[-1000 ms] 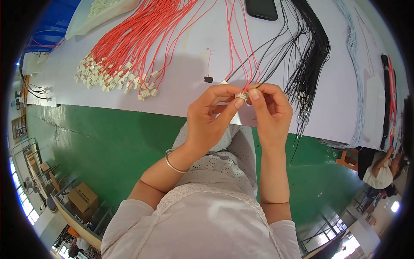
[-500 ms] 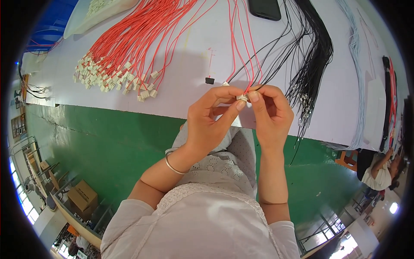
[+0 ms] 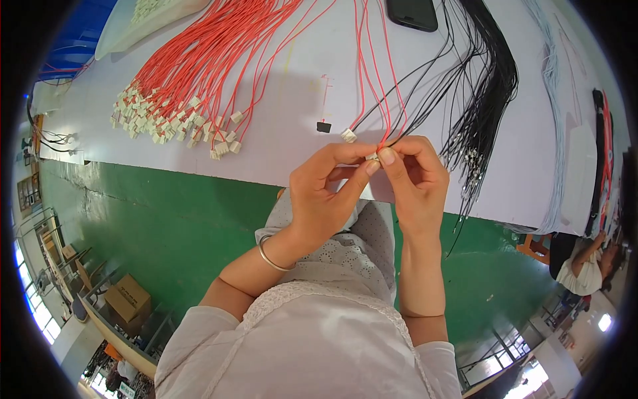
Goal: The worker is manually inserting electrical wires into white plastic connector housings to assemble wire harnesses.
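Both hands meet just in front of the near edge of the white worktable (image 3: pixel 292 113), pinching one small white plug connector (image 3: pixel 373 157) between them. The left hand (image 3: pixel 325 193) has thumb and forefinger closed on the connector from the left, and the right hand (image 3: pixel 415 176) has its fingertips pressed together on the red wire (image 3: pixel 372 80) where it enters the connector; a thin black wire (image 3: pixel 425 73) runs up the table from the same spot. The step looks like seating a wire end into the connector housing. The next move would call for a straight, steady push with the housing held from turning, since the parts are tiny and largely hidden by the fingers. Further left on the table lies a fan of finished red leads with white connectors (image 3: pixel 179 113); to the right hangs a bundle of black leads (image 3: pixel 488 100).
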### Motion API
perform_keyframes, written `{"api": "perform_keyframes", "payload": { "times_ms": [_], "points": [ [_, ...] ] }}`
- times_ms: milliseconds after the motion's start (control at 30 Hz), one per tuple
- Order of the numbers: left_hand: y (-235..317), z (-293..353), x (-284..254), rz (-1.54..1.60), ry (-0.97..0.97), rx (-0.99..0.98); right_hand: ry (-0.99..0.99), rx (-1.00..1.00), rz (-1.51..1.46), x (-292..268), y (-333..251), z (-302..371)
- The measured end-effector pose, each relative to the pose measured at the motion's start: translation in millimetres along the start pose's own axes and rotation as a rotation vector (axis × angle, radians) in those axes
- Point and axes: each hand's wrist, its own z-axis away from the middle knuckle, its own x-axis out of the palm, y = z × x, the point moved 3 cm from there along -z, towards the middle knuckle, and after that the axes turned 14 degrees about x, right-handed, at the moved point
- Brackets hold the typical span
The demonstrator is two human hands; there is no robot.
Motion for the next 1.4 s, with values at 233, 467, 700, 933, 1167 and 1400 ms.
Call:
{"api": "perform_keyframes", "payload": {
  "times_ms": [233, 467, 700, 933, 1167, 1400],
  "points": [
    [4, 2, 0, -0.108, -0.01, 0.1, -0.094, 0.175, 0.058, -13, -8, -4],
    [9, 4, -2, -0.078, 0.001, 0.021, -0.078, 0.15, 0.036, -11, -3, -3],
    [29, -8, -27, -0.523, -0.13, 0.215, -0.017, 0.236, 0.103, -34, -8, 0],
    [52, -46, -133, -1.266, -0.355, 0.401, 0.468, 0.055, 0.512, -120, -48, -7],
    [53, -66, -117, -1.224, -0.144, 0.298, 0.302, 0.067, 0.966, -89, -58, -22],
    [43, -50, -68, -0.241, 0.066, -0.115, 0.201, 0.095, 1.14, -89, -50, -24]
  ]
}}
